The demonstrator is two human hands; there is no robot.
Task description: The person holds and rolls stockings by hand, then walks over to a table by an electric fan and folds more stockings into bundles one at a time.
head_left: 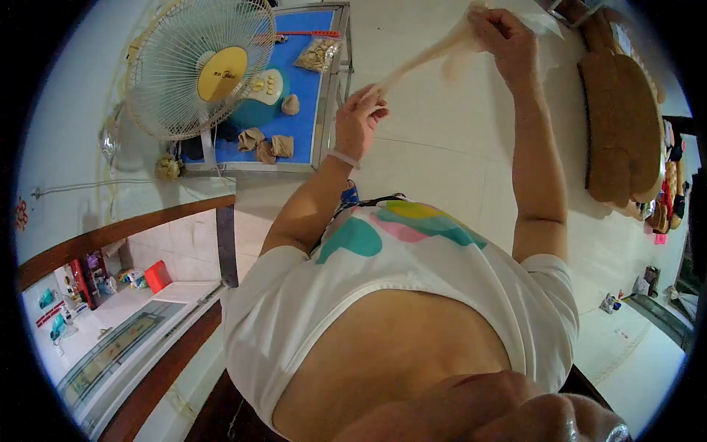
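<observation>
A thin, sheer beige fabric (431,53) is stretched slantwise between my two hands above the pale floor. My left hand (358,124), near the right edge of the blue-topped table, is closed on its lower end. Higher up and to the right, my right hand (505,43) pinches the other end, and a loose part of the fabric hangs beside it. On the table lie folded beige pieces (282,146), a rounded beige bundle (291,104) and a clear bag of small pale items (318,54).
A fan (221,74) stands on the blue-topped table (309,125) at the upper left. A brown cushioned seat (622,125) is on the right. Wooden railing (125,237) runs along the lower left. Several small items lie on the floor at the right.
</observation>
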